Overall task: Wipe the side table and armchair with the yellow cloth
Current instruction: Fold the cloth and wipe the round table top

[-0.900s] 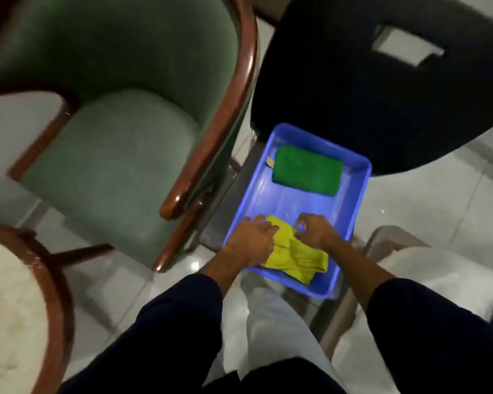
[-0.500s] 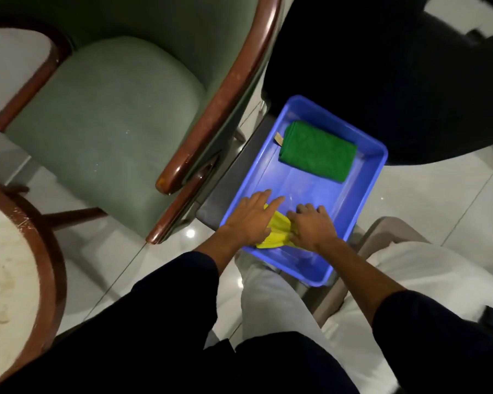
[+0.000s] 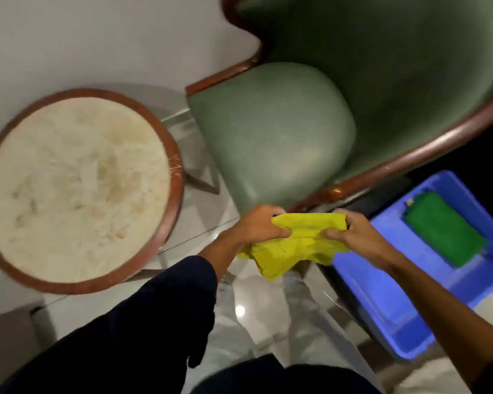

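Yellow cloth [image 3: 293, 245] held up in the lower middle of the frame, clear of the floor, just in front of the armchair [image 3: 279, 137] seat edge. Left hand [image 3: 256, 227] closed on the cloth's left end, right hand [image 3: 350, 234] closed on its right end, top edge pulled fairly taut between them. Likely spread this way to open out the folds and get a flat wiping face before the first pass; a judgement, not a thing seen. Lower part of the cloth hanging loose and crumpled, one corner drooping down toward the legs. Bright yellow, soft, creased, looking thin and limp; wet or dry cannot be told.

Side table [image 3: 77, 189] at the left of the frame, round, pale mottled top inside a reddish-brown wooden rim, well apart from the cloth. Armchair filling the upper right, green padded seat and back, curved wooden arm rail. Neither surface touched by the cloth, so wiping not yet begun.

Blue tray [image 3: 382, 294] at the lower right, beside the chair, with a folded green cloth [image 3: 444, 234] lying in its far end.
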Action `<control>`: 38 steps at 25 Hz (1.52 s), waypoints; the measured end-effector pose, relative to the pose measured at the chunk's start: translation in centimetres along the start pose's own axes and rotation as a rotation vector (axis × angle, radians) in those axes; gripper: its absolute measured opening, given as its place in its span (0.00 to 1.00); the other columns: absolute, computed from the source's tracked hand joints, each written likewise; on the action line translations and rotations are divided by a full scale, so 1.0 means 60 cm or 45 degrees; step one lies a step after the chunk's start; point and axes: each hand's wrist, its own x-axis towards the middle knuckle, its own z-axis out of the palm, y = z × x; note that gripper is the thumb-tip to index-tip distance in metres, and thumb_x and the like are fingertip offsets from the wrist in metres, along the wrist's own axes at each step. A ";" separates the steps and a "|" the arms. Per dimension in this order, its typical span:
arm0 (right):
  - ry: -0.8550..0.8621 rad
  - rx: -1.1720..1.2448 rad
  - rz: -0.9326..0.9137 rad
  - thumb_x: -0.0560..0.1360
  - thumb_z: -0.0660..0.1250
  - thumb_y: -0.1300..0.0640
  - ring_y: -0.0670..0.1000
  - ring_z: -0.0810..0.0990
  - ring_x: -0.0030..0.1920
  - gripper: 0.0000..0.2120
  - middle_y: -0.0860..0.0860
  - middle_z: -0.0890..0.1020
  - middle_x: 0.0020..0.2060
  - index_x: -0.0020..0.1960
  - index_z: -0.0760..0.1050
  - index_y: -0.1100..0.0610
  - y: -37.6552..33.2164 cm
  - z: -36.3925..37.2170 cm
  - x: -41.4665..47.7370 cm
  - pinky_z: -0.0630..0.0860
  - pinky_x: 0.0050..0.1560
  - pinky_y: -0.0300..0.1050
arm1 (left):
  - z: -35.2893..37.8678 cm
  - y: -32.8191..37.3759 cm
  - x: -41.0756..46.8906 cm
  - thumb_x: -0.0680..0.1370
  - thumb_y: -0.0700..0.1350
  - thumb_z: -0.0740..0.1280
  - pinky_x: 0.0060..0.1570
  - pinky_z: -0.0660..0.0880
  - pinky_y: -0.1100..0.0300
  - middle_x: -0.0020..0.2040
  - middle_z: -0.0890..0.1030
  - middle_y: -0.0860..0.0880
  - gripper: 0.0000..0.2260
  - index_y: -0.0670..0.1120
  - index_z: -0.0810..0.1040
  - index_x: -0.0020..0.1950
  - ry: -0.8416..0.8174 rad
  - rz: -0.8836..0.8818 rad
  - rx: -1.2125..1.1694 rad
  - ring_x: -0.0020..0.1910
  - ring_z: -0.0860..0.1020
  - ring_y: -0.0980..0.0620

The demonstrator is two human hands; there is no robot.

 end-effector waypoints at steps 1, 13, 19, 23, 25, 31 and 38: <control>0.034 0.150 -0.016 0.71 0.71 0.71 0.53 0.77 0.40 0.09 0.60 0.81 0.41 0.48 0.77 0.61 -0.036 0.053 0.021 0.77 0.40 0.45 | -0.045 -0.047 -0.027 0.69 0.50 0.75 0.46 0.76 0.56 0.43 0.81 0.50 0.10 0.50 0.81 0.47 0.005 -0.049 -0.068 0.44 0.78 0.53; 0.551 -0.694 -0.352 0.78 0.62 0.48 0.62 0.65 0.73 0.28 0.61 0.67 0.73 0.74 0.63 0.60 -0.310 0.598 0.262 0.64 0.69 0.58 | -0.328 -0.515 -0.107 0.76 0.48 0.61 0.59 0.73 0.50 0.61 0.81 0.44 0.16 0.48 0.78 0.62 1.190 -0.336 -0.033 0.60 0.79 0.42; 0.583 -0.965 -0.267 0.80 0.48 0.38 0.58 0.49 0.79 0.36 0.60 0.53 0.79 0.78 0.50 0.62 -0.317 0.677 0.374 0.49 0.78 0.60 | -0.344 -0.667 -0.082 0.82 0.59 0.51 0.74 0.51 0.38 0.81 0.54 0.41 0.28 0.49 0.54 0.80 1.180 -0.578 0.736 0.79 0.54 0.42; 0.543 -1.031 -0.479 0.81 0.45 0.40 0.56 0.49 0.79 0.33 0.57 0.53 0.79 0.79 0.50 0.60 -0.438 0.671 0.518 0.49 0.78 0.60 | -0.341 -0.680 -0.080 0.81 0.60 0.51 0.74 0.53 0.38 0.80 0.57 0.42 0.28 0.50 0.56 0.79 1.277 -0.530 0.751 0.79 0.57 0.43; 0.432 -1.089 -0.621 0.81 0.43 0.41 0.55 0.48 0.80 0.32 0.56 0.53 0.79 0.79 0.51 0.59 -0.488 0.719 0.546 0.48 0.79 0.58 | -0.342 -0.680 -0.079 0.82 0.58 0.50 0.74 0.52 0.38 0.80 0.57 0.42 0.26 0.50 0.56 0.79 1.305 -0.510 0.719 0.79 0.56 0.43; 0.054 -1.346 -1.152 0.82 0.49 0.48 0.54 0.50 0.80 0.28 0.56 0.57 0.79 0.78 0.54 0.59 -0.322 0.754 0.366 0.54 0.78 0.57 | -0.344 -0.680 -0.085 0.84 0.53 0.47 0.75 0.53 0.40 0.81 0.57 0.45 0.23 0.50 0.59 0.78 1.350 -0.488 0.658 0.79 0.56 0.46; 0.155 -1.360 -1.110 0.81 0.52 0.43 0.53 0.54 0.79 0.28 0.53 0.59 0.78 0.77 0.58 0.55 -0.289 0.610 0.403 0.55 0.77 0.61 | -0.344 -0.669 -0.080 0.83 0.58 0.45 0.76 0.50 0.42 0.81 0.56 0.46 0.25 0.51 0.57 0.78 1.302 -0.541 0.631 0.80 0.53 0.47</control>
